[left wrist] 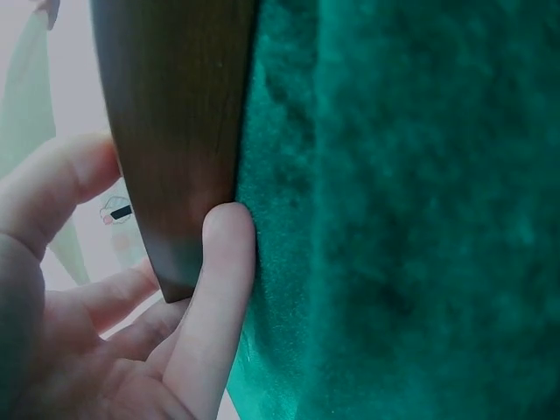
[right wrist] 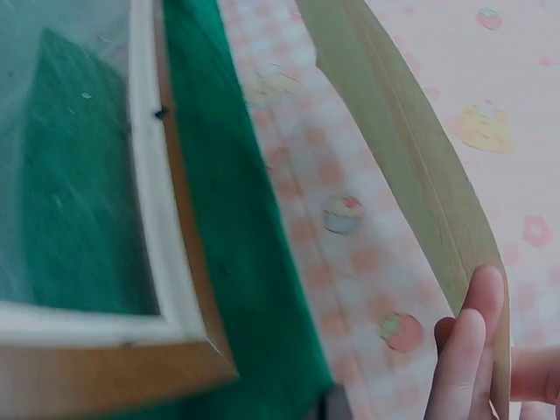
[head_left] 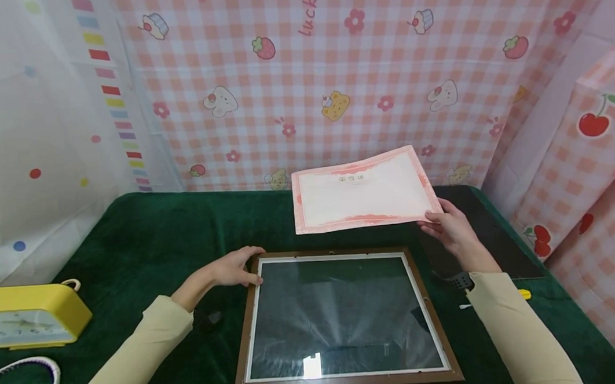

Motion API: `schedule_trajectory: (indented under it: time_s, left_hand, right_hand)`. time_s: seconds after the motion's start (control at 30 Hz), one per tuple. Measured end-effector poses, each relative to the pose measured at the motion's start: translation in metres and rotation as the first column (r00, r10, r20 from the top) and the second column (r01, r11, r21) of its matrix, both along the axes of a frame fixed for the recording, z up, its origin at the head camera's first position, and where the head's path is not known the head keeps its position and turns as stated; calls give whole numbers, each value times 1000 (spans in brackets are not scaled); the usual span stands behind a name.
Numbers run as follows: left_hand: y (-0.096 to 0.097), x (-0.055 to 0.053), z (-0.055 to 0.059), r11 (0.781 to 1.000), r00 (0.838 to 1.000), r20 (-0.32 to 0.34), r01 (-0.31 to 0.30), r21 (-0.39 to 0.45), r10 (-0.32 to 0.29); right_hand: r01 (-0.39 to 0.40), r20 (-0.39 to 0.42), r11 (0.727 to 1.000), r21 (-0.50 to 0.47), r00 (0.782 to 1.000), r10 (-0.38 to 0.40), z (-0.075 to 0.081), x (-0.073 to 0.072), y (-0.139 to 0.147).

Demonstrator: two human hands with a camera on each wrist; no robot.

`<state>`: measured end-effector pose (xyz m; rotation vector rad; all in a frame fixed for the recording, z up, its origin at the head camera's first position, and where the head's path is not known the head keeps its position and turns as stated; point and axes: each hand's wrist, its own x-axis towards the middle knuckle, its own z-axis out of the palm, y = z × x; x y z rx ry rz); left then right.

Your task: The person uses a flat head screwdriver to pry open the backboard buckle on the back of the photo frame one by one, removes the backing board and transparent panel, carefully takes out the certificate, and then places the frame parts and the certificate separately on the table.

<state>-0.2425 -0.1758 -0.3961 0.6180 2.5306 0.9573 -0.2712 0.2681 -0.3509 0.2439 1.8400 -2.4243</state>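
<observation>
A brown picture frame (head_left: 349, 382) with a white inner edge and a glossy, clear pane lies on the green cloth in front of me. My left hand (head_left: 234, 268) holds its far left corner; the left wrist view has the brown wood (left wrist: 175, 131) between the thumb and fingers. Above the frame's far edge, my right hand (head_left: 453, 231) pinches a certificate sheet (head_left: 362, 198) by its near right corner. That paper has a pink border and a short line of characters. In the right wrist view the sheet (right wrist: 424, 175) appears from its plain side, slightly bent.
A dark flat board (head_left: 476, 229) lies on the right, beyond my right wrist. My right sleeve partly hides a thin tool with a yellow end (head_left: 524, 293). On the left stand a yellow clock (head_left: 74, 314) and a white looped cord (head_left: 56, 379). A patterned curtain (head_left: 301, 70) hangs behind the table.
</observation>
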Motion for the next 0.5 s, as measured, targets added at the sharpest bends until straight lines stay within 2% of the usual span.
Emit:
schedule_trajectory:
  time_s: [0.2, 0.33, 0.5]
  left_hand:
    - [1, -1, -1, 1000, 1000, 5, -18, -7, 18]
    - [2, -1, -1, 1000, 1000, 1, -15, -7, 15]
    - [1, -2, -2, 1000, 1000, -3, -5, -10, 5]
  right_hand:
    - [27, 37, 997, 76, 999, -30, -15, -15, -32]
    - [51, 56, 996, 79, 997, -56, -24, -23, -49]
    - [67, 85, 994, 88, 994, -74, -29, -27, -64]
